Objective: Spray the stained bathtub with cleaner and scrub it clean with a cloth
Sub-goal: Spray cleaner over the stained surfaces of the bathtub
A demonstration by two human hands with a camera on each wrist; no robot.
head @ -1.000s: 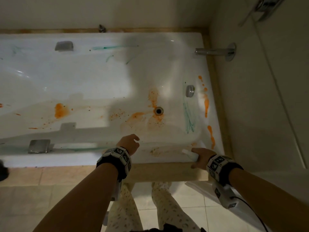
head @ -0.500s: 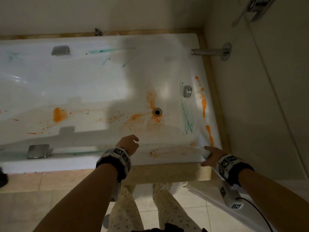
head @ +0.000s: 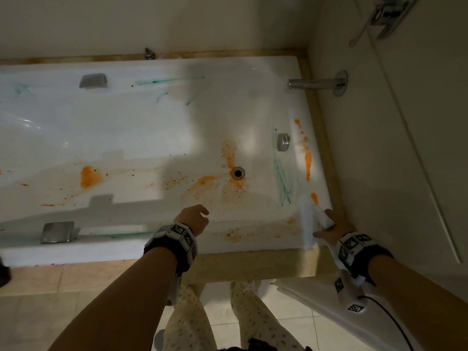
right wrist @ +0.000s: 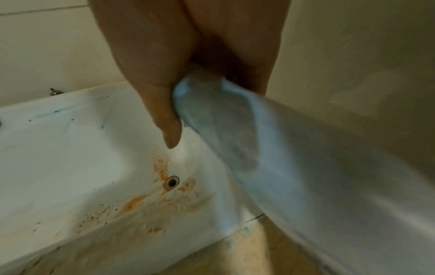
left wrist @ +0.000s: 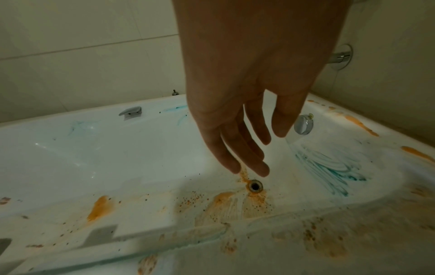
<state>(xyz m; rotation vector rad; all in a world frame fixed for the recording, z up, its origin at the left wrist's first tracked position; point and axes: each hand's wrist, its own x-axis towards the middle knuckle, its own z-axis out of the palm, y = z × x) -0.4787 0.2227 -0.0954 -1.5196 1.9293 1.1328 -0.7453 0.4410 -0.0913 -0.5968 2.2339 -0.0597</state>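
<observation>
The white bathtub (head: 126,127) carries orange stains around the drain (head: 237,172) and along the right end, plus green streaks on its walls. My right hand (head: 332,228) is at the tub's near right corner and grips a pale blue-white cloth (head: 307,220) that lies on the rim beside an orange blotch (head: 314,198). In the right wrist view the cloth (right wrist: 259,148) hangs blurred from the curled fingers. My left hand (head: 193,219) hovers over the near rim, holding nothing. Its fingers (left wrist: 244,148) hang straight above the drain (left wrist: 254,185). No spray bottle shows.
A chrome spout (head: 314,83) juts from the right wall, with an overflow knob (head: 283,142) below it. Chrome grab handles (head: 92,80) (head: 57,232) sit on the far and near walls. A shower fitting (head: 385,13) is mounted up high. A white flat object (head: 314,293) lies by my legs.
My right hand slid the cloth rightward along the near rim to the tub's right corner. The left hand stayed almost still above the rim.
</observation>
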